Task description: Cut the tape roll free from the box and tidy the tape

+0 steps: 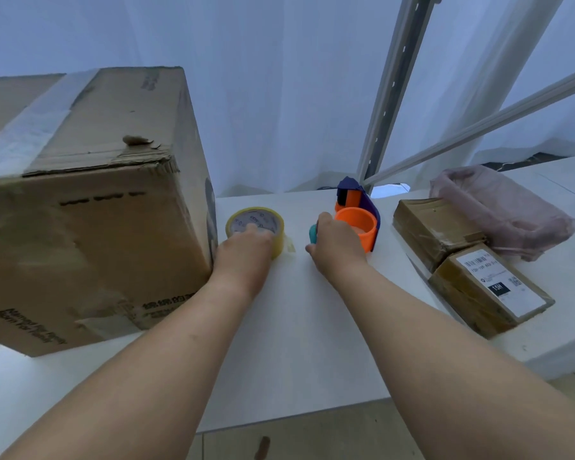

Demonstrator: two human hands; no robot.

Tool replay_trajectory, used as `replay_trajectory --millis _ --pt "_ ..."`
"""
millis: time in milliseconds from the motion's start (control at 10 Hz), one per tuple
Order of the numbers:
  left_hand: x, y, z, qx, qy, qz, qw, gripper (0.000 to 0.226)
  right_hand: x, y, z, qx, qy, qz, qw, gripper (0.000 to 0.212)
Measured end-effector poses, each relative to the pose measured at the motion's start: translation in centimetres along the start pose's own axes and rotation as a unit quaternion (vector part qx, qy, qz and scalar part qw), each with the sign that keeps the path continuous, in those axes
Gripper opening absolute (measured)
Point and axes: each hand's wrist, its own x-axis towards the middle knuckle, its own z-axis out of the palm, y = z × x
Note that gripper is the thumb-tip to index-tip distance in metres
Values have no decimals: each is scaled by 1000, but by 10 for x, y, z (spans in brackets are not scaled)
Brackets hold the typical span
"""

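A large worn cardboard box [90, 207] stands at the left of the white table [289, 327], with clear tape along its top. A yellowish tape roll [254, 220] lies flat on the table just right of the box. My left hand [246, 252] rests on the roll's near side, fingers over its rim. A short loose tape end [289, 244] sticks out at the roll's right. My right hand [336, 247] is closed around a small teal tool [312, 234], right of the roll; its blade is hidden.
An orange and purple tape dispenser [357, 215] stands just behind my right hand. Two brown taped parcels [439, 230] [488, 290] and a pink bagged bundle [502, 210] lie at the right. A metal rack frame [395, 84] rises behind the table.
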Motion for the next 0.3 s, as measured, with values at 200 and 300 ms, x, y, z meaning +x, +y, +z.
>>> replay_trajectory --millis 200,300 --pt "1 1 -2 23 -23 5 999 38 15 -2 12 -80 -57 -38 994 30" --pt "-4 5 -13 25 -26 -5 999 40 -3 -2 -7 -85 -21 -65 994 29"
